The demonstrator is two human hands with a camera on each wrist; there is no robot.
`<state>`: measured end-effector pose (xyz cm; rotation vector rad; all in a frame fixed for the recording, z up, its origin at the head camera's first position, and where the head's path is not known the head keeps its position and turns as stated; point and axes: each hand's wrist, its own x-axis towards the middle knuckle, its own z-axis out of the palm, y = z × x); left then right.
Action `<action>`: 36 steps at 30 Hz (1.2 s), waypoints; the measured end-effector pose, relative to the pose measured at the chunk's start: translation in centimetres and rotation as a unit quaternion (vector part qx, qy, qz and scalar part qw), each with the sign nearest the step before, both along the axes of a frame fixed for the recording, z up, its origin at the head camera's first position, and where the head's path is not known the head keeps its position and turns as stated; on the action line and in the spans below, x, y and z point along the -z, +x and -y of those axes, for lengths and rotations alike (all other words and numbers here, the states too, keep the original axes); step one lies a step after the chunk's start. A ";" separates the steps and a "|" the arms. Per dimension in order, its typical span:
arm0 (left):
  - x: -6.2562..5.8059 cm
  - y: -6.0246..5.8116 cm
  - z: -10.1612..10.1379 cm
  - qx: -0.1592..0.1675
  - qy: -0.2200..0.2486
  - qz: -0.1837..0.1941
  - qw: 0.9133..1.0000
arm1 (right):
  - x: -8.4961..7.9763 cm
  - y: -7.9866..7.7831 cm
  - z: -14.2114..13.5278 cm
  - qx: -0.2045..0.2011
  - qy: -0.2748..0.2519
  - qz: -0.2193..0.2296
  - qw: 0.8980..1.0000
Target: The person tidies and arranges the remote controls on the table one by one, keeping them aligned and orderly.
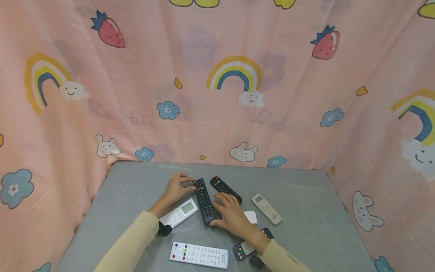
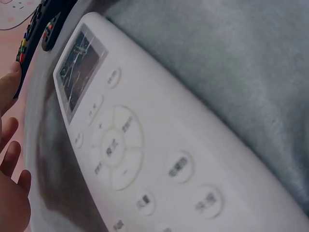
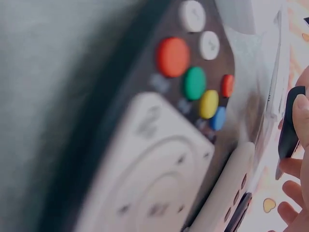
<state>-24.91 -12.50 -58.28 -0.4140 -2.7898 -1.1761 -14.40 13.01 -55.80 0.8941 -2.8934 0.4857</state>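
Observation:
A long black remote control [image 1: 204, 201] with small colored buttons slants between the two hands. At its far end my left hand [image 1: 178, 187] pinches it; in the left wrist view the thumb [image 2: 9, 87] lies against its edge. My right hand [image 1: 232, 217] holds the near end, where the thumb [image 3: 302, 116] overlaps the dark casing in the right wrist view. Under the left wrist lies a white remote with a screen [image 1: 180, 213]. A dark remote with a white center panel [image 1: 239, 251] lies beneath the right wrist, partly hidden by it.
Another black remote [image 1: 222, 187] lies behind the right hand. To the right is a beige remote [image 1: 266, 209], and a small white one [image 1: 251, 217] shows partly beside the hand. A white remote with many buttons [image 1: 198, 255] lies in front. Patterned pink curtain [image 1: 217, 128] surrounds the grey table [image 1: 306, 226].

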 end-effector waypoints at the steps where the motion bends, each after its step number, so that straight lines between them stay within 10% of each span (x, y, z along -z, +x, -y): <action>1: 0.0 -0.1 0.1 -0.001 0.008 0.000 1.000 | -0.1 -0.1 0.2 0.001 0.000 -0.002 1.000; 7: -0.3 -0.6 0.5 -0.005 0.043 -0.052 0.998 | -0.3 -1.1 1.8 0.017 0.002 -0.013 1.000; 17: -1.8 -3.2 2.2 -0.020 0.008 0.035 0.999 | -0.3 -3.2 5.1 0.034 0.005 -0.017 0.999; 36: -1.6 -5.3 4.9 -0.024 -0.034 0.075 0.996 | 1.0 -5.3 10.5 0.072 0.018 0.000 0.997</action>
